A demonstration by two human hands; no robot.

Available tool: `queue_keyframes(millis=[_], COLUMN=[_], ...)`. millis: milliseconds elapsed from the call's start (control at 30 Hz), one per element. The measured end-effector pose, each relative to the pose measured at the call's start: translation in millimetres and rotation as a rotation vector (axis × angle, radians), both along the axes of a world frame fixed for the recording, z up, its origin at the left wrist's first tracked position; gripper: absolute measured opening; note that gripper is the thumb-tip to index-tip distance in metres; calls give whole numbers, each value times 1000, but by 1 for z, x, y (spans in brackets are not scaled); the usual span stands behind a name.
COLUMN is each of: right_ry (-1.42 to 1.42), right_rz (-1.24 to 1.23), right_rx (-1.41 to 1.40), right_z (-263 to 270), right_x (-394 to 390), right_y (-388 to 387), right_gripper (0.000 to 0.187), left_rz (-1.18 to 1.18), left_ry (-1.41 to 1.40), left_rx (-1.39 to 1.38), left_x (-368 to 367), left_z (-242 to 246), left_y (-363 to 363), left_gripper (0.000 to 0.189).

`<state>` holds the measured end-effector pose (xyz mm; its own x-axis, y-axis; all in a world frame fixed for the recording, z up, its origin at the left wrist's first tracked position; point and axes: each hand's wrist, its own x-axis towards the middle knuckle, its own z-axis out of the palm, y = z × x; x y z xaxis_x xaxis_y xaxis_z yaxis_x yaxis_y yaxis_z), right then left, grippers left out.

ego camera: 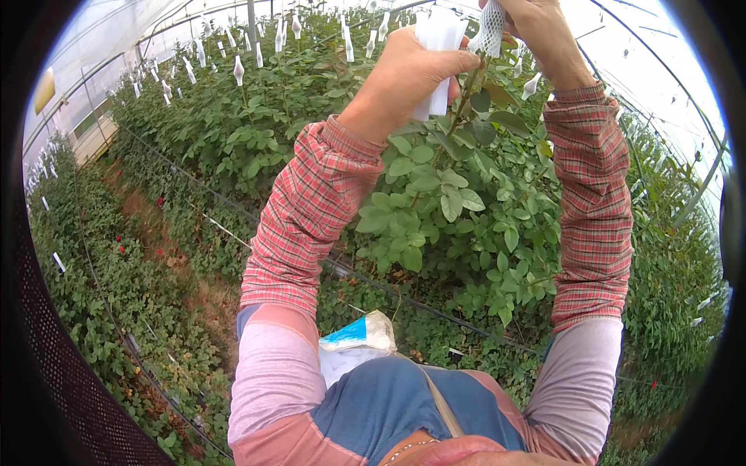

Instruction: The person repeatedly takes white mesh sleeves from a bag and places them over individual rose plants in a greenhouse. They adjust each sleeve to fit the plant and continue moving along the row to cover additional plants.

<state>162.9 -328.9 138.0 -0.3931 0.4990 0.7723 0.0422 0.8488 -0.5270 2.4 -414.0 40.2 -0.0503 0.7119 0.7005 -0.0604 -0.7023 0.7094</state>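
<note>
At the top centre, my left hand (411, 76) holds a bundle of flattened white mesh sleeves (437, 58) between thumb and fingers. Its thumb tip reaches towards a rose stem (463, 102) just below the netted bud. My right hand (536, 35) is raised at the top edge, its fingers at a white mesh sleeve (489, 32) that surrounds the top of this stem. The bud inside is mostly hidden, and the right fingertips are partly cut off by the frame. Green rose leaves (451, 198) spread beneath both hands.
Rose bushes with many netted buds (239, 71) fill the bed behind. A dark line (408, 300) runs along the bed. An open bag (355, 343) with white contents hangs at my waist on a strap (440, 402). Greenhouse frame bars (670, 64) arch overhead.
</note>
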Motion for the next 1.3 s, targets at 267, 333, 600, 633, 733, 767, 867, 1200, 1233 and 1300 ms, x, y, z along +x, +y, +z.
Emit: queue_keyframes(millis=[267,333,600,633,733,767,867,1200,1233,1300], right_ry=[-231,-337,-425,-353,-197,-155,-215,-199,-196,-174], right_rz=[-66,-25,-155,-92,50,87,255,291,303,338], right_rx=[11,-49,68,42,29,35,-107,-541,-564,-600], right_z=[-7,-8,-8,-15,-33,-39,-72,-153,-156,-158], right_x=[11,16,17,17,28,34,55,120,131,150], right_y=[-39,-29,-35,-31,-31,-33,-57,-59,-55,-56], right_gripper=[37,37,36,37,35,36,42,24,24,19], left_rz=[16,22,94,196,359,352,108,-292,-327,-375], left_ry=[-90,-79,-108,-115,-134,-82,-8,95,96,61], left_rx=[43,44,119,195,339,317,85,-272,-290,-314], left_x=[3,5,15,14,10,12,25,87,96,113], left_z=[-5,-3,-4,-5,-12,-17,-42,-103,-106,-111], left_y=[15,15,18,13,-15,-26,-43,-21,-19,-14], left_gripper=[20,19,18,17,16,16,16,19,19,19])
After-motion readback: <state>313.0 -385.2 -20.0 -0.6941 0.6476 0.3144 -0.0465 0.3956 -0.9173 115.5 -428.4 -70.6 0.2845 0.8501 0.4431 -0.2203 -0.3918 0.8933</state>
